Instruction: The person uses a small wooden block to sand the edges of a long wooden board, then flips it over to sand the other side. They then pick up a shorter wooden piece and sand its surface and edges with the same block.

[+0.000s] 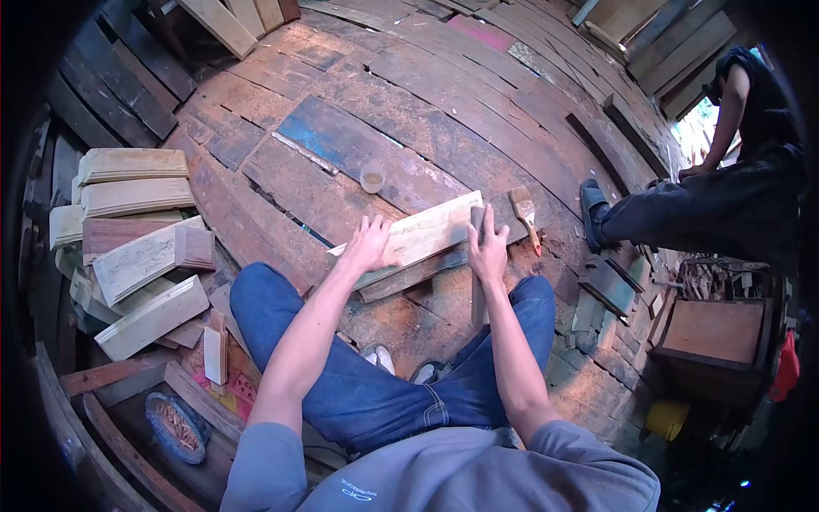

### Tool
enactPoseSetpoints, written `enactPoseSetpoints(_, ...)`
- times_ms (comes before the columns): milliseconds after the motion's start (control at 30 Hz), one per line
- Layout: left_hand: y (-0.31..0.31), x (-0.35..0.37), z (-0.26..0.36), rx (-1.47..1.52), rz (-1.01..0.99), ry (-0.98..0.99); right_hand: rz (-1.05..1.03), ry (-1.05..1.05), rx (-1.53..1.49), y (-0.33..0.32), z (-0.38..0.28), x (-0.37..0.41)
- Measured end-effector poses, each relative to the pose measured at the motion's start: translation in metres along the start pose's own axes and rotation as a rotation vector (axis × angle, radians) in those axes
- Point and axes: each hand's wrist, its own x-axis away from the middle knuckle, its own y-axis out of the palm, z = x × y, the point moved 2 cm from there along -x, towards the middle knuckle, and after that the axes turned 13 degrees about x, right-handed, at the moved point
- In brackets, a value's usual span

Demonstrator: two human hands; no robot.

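Note:
My left hand (368, 244) grips the left part of a pale wooden board (431, 229), its fingers bent over the top. The board lies slanted on a thicker wooden block (418, 275) in front of my knees. My right hand (488, 249) is closed around a long, dark, flat bar (479, 294), held upright against the board's right end with a finger stretched along it. Whether the bar is a file or a strip of wood I cannot make out. A paintbrush (525, 210) and a small clear cup (372, 178) lie near the board.
Shaped wooden pieces (141, 196) are piled at my left, above a blue bowl (177, 427) of shavings. At the right another person (699, 205) sits near a wooden box (715, 331) and a yellow container (666, 420). Sawdust covers the plank floor (409, 111).

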Motion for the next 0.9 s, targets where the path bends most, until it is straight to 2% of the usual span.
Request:
enactPoseSetpoints(67,0.009,0.006,0.009,-0.080,0.019,-0.066,0.015,0.022,-0.042,0.006,0.017,0.013)
enactPoseSetpoints(233,0.034,0.004,-0.016,-0.041,0.109,0.083,-0.015,0.067,-0.060,0.017,0.031,0.030)
enactPoseSetpoints(500,0.049,0.020,0.006,-0.236,0.062,0.088,-0.038,0.039,-0.082,0.023,0.025,0.036)
enactPoseSetpoints(700,0.043,0.008,0.009,-0.141,0.108,0.134,-0.145,-0.005,-0.042,0.037,0.020,0.051)
enactPoseSetpoints(800,0.044,0.007,0.023,-0.167,-0.024,0.015,-0.185,-0.011,-0.051,0.039,0.017,0.053)
enactPoseSetpoints(900,0.058,0.002,0.016,-0.122,0.005,0.096,-0.217,-0.056,-0.056,0.040,0.019,0.054)
